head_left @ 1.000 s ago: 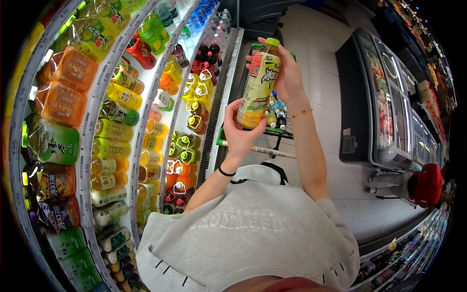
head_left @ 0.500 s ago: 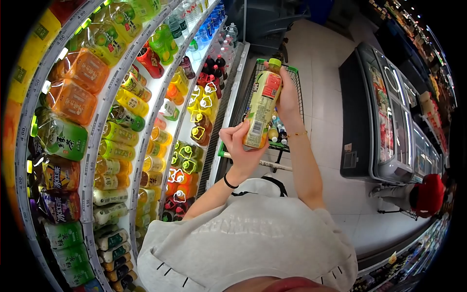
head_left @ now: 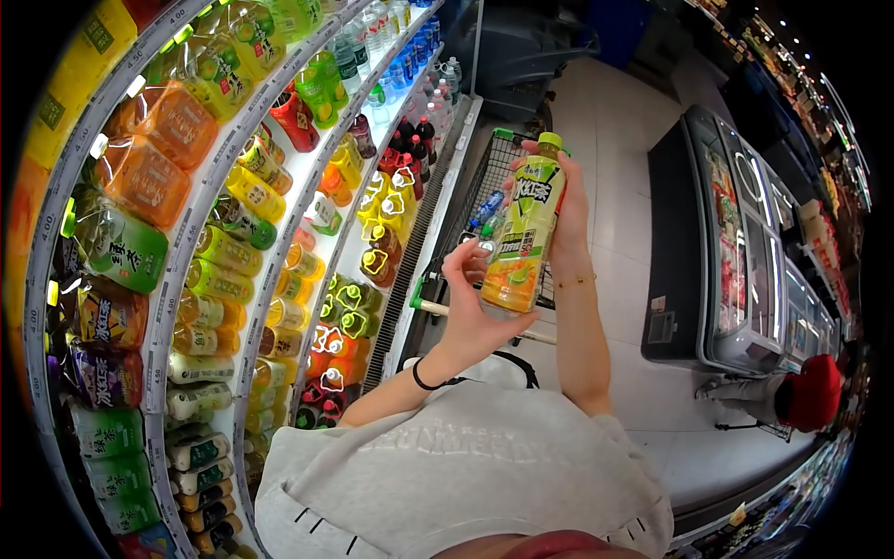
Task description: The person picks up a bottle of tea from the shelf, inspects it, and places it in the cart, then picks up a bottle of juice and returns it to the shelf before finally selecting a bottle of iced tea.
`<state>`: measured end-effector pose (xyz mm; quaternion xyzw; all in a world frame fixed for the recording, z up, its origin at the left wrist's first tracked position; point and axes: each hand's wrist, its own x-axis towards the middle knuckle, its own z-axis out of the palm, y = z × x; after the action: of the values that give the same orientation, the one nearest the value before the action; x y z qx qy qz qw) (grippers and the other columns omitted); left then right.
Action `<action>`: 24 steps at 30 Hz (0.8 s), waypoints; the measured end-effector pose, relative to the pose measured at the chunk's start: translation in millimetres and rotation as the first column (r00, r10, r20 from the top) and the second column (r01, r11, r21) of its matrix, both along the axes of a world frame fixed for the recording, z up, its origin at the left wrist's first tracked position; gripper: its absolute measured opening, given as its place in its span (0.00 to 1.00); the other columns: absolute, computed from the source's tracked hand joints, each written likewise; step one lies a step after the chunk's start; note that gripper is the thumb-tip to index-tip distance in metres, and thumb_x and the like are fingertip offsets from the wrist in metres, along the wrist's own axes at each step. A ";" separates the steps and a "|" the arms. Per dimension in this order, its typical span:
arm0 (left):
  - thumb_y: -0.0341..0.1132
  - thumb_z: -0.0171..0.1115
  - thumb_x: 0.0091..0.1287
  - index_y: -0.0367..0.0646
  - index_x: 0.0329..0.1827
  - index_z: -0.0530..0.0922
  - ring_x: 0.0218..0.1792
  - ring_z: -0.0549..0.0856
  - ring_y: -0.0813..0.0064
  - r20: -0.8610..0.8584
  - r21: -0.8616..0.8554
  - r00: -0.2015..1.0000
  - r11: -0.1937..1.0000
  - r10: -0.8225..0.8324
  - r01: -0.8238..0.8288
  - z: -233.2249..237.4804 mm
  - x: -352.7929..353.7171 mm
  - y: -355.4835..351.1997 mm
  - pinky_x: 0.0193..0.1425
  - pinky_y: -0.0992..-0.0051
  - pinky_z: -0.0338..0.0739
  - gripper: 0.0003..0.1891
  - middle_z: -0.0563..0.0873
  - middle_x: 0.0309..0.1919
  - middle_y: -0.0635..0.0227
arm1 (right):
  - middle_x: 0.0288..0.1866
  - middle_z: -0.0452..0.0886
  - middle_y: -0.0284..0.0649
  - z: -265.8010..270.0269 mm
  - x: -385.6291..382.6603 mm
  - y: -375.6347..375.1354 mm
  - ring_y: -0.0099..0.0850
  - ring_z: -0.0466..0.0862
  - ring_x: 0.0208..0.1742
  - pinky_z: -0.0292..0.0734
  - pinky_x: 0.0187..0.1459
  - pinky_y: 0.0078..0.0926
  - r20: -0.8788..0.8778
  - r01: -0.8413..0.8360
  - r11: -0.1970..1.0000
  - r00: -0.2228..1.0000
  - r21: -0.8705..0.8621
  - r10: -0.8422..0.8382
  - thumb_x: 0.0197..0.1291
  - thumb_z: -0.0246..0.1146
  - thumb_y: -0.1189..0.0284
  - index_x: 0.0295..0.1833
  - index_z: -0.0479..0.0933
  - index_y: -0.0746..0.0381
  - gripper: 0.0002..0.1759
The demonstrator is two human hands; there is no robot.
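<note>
A bottle of iced tea (head_left: 523,233) with a yellow-green label and cap is tilted in front of me, its printed front towards the camera. My right hand (head_left: 570,210) wraps its upper part from behind and the right side. Low on the bottle, my left hand (head_left: 475,303) curves loosely round the base, fingertips at its left edge and thumb along the bottom. Below and behind the bottle stands a shopping cart (head_left: 468,200) with several bottles (head_left: 486,210) in it.
Lit shelves of bottled drinks (head_left: 223,270) with price strips curve along my left. Chest freezers (head_left: 745,242) stand to the right across the tiled floor (head_left: 610,186). A person in red (head_left: 812,393) is at the far right beside a cart. A dark bin-like container (head_left: 521,56) stands ahead.
The bottle has been turned from its text-covered back to its printed front. My left fingers have spread and loosened around the base. The view has shifted slightly.
</note>
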<state>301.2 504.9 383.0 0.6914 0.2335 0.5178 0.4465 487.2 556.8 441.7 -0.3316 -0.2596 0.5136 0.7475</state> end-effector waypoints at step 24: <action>0.35 0.56 0.83 0.39 0.89 0.46 0.78 0.68 0.71 0.513 -0.432 0.800 0.711 -0.311 0.554 -22.5 -33.7 -2.9 0.83 0.66 0.61 0.38 0.67 0.80 0.62 | 0.64 0.84 0.37 -0.1 -19.2 5.5 0.24 0.83 0.63 0.76 0.66 0.24 0.257 0.029 0.999 0.966 -0.021 -0.023 0.87 0.44 0.55 0.78 0.71 0.64 0.29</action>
<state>267.5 502.0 360.4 0.4413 0.1051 0.4335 0.7786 468.0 562.3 441.6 -0.4080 -0.3437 0.4596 0.7101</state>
